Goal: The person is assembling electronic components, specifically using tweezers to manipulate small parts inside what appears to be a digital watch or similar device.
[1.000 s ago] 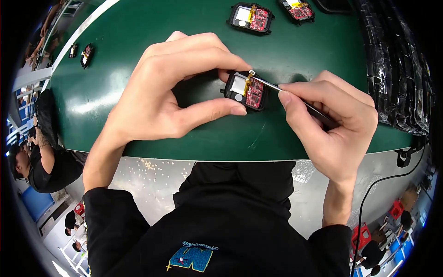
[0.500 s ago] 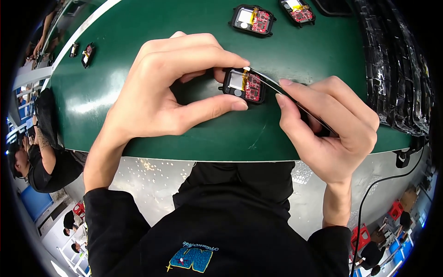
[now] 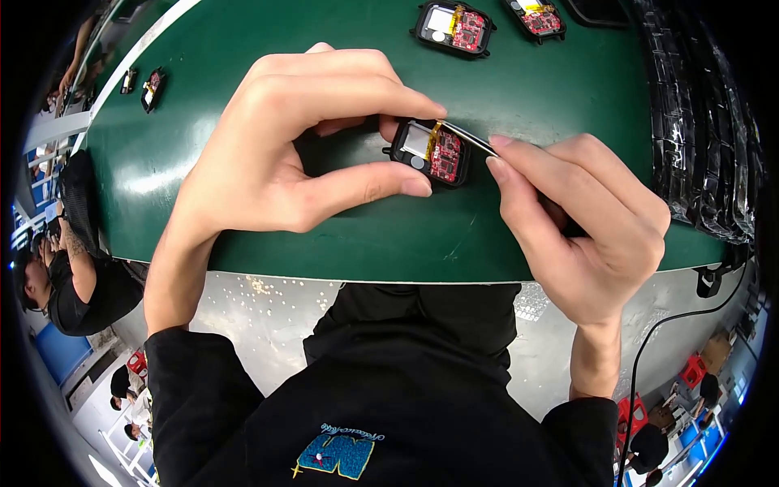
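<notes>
The left hand (image 3: 272,154) holds a small black plastic casing with a red circuit board (image 3: 432,152) — well inside the near edge of the glossy green tabletop (image 3: 365,260). The right hand (image 3: 588,221) pinches slim metal tweezers (image 3: 471,138), tips at the casing's far rim. Room stretches leftward — shiny black plastic-wrapped stacks (image 3: 699,122) line the right.

Black plastic on the watch-style case (image 3: 430,152), smooth all round; inside it, a hard red circuit board (image 3: 449,154), amber film-like tape (image 3: 432,140) with a slight sheen, and a flat silvery block (image 3: 415,140), smooth-faced. At the case's upper edge, bright polished metal: the tweezers (image 3: 469,138)! Beneath the case, the green tabletop (image 3: 568,89) looks slick, glaring pale off to its left. Well right of the case, crinkled, glossy black plastic wraps the stack (image 3: 702,114); below the case, matt black cloth, the shirt (image 3: 422,414), its blue patch (image 3: 337,456) rough with stitching.
</notes>
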`<act>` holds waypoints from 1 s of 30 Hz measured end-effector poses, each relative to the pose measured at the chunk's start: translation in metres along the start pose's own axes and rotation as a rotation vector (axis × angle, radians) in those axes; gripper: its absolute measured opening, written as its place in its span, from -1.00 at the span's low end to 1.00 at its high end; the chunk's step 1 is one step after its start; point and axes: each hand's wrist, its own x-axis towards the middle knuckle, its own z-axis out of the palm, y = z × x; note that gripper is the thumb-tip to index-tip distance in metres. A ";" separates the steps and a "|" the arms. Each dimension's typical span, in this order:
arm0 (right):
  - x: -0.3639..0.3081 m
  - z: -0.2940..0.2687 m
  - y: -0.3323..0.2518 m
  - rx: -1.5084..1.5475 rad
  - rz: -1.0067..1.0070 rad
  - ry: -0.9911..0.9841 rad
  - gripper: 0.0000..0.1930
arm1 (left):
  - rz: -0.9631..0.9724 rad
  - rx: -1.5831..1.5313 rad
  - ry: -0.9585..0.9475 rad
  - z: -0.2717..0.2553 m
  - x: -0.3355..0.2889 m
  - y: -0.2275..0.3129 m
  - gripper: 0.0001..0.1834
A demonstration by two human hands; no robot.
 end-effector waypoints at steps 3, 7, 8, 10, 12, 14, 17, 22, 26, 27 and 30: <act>0.002 -0.006 -0.004 0.124 0.124 -0.046 -0.79 | 0.037 -0.054 -0.061 -0.006 0.001 -0.007 -0.33; 0.002 -0.010 -0.003 0.214 0.205 -0.077 -0.82 | 0.065 -0.103 -0.099 -0.009 0.005 -0.009 -0.31; 0.002 -0.010 -0.002 0.223 0.215 -0.093 -0.82 | 0.070 -0.106 -0.101 -0.008 0.005 -0.010 -0.30; 0.002 -0.011 -0.001 0.232 0.228 -0.108 -0.82 | 0.075 -0.111 -0.106 -0.008 0.004 -0.011 -0.29; 0.002 -0.012 -0.001 0.237 0.231 -0.125 -0.82 | 0.078 -0.112 -0.101 -0.007 0.004 -0.012 -0.29; 0.002 -0.011 -0.001 0.236 0.233 -0.126 -0.81 | 0.077 -0.095 -0.112 -0.008 0.004 -0.011 -0.29; 0.001 -0.009 0.000 0.238 0.225 -0.121 -0.80 | 0.068 -0.061 -0.132 -0.011 0.005 -0.006 -0.30; -0.001 -0.006 -0.001 0.251 0.209 -0.101 -0.79 | 0.082 -0.067 -0.128 -0.008 0.006 -0.007 -0.36; -0.001 -0.006 -0.002 0.220 0.187 -0.100 -0.79 | 0.133 -0.026 -0.117 -0.008 0.004 -0.006 -0.40; -0.001 -0.007 -0.002 0.223 0.196 -0.093 -0.79 | 0.132 -0.021 -0.114 -0.008 0.004 -0.006 -0.40; -0.003 -0.007 -0.001 0.208 0.150 -0.099 -0.78 | 0.144 -0.013 -0.118 -0.008 0.006 -0.005 -0.40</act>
